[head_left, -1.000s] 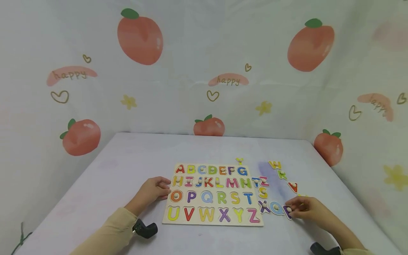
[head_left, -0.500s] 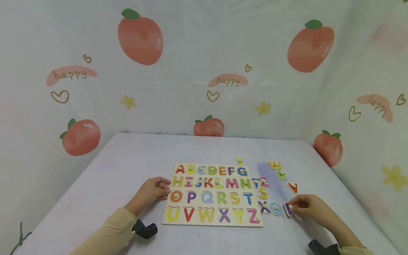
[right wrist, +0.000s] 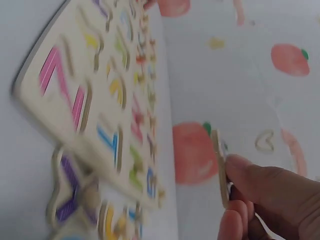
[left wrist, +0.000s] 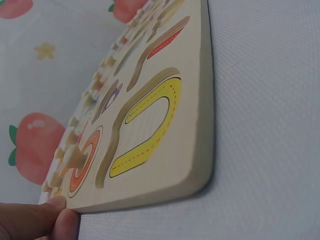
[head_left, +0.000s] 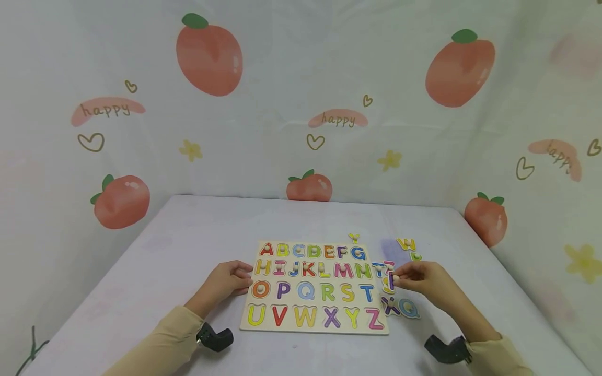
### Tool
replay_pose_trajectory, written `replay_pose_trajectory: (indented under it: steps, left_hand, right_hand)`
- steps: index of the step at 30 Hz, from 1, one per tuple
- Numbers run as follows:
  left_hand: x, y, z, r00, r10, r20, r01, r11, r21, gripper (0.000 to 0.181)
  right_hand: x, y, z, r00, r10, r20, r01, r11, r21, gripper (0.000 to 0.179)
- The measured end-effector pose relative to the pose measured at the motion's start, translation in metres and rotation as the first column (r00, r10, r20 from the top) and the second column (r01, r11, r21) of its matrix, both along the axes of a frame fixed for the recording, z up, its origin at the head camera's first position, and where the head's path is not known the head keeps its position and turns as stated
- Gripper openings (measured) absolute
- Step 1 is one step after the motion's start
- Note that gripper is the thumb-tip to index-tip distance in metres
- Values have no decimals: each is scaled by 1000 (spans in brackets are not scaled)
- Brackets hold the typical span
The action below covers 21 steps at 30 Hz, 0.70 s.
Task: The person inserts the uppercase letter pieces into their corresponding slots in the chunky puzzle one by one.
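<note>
My right hand [head_left: 425, 279] pinches the purple letter P puzzle piece [head_left: 392, 281] by its knob, raised and turned edge-on. The right wrist view shows the piece [right wrist: 221, 167] as a thin slab at the thumb and fingertips. The wooden alphabet puzzle board [head_left: 315, 330] lies flat in the middle of the table. At its left edge my left hand [head_left: 228, 282] holds on, thumb and finger [left wrist: 65, 222] right at the rim beside the O. Knobbed letters A to O sit in the upper slots, while P through Z show as bare printed recesses.
Right of the board lie loose letters: X [head_left: 390, 306], Q [head_left: 408, 308], T [head_left: 378, 269], W [head_left: 406, 244] and a partly covered R [head_left: 416, 256]. The S and Z are partly hidden by my right hand and its piece. Y [head_left: 354, 238] lies behind the board.
My right hand has lifted the letter P off the table beside the Q and carried it left and away from me, towards the board. The left hand stays at the board's edge.
</note>
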<state>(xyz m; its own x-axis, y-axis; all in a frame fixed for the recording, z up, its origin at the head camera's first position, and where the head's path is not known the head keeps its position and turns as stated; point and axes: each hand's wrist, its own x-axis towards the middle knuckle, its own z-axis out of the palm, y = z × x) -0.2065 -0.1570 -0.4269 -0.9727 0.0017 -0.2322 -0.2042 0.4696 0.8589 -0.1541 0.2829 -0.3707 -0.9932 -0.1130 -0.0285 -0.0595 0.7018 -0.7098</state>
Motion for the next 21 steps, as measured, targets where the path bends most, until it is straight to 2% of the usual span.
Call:
replay_pose_trajectory:
  steps: [8,17,21]
  left_hand:
    - [0,0,0,1000,-4,-4,4,1000,1,35]
    - [0,0,1,1000,-9,-5,9,1000,4,32]
    - [1,0,1,1000,-10,-3,10,1000,2,32]
  right_hand:
    - [-14,-66,11,999,34,-37,-36,997,-72,21]
    - [-35,-130,1,984,155,-88,-165,979,-119,12]
    - [-39,-154,-4,977,199,-79,-207,970,-123,12]
